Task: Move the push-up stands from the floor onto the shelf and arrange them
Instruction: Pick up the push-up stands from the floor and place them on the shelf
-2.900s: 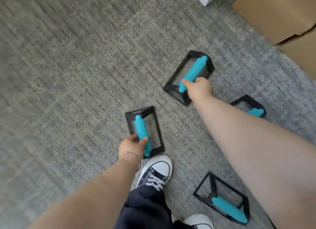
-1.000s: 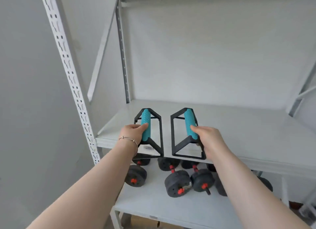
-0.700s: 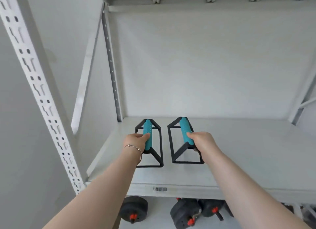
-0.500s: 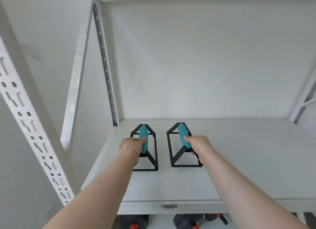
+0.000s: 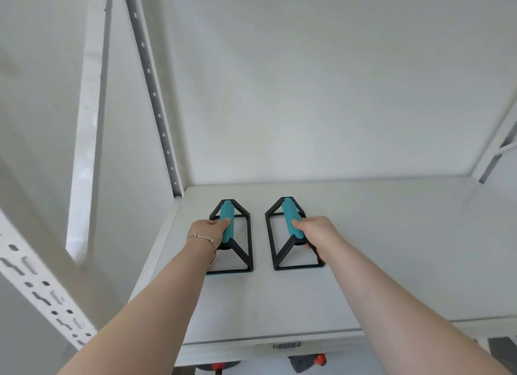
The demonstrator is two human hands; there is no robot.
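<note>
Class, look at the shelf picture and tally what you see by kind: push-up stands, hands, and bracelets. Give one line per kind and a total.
Stands: 2, the left stand and the right stand
Hands: 2, the left hand and the right hand, each on a teal grip
Bracelets: 1, the bracelet on the left wrist
Total: 5
</note>
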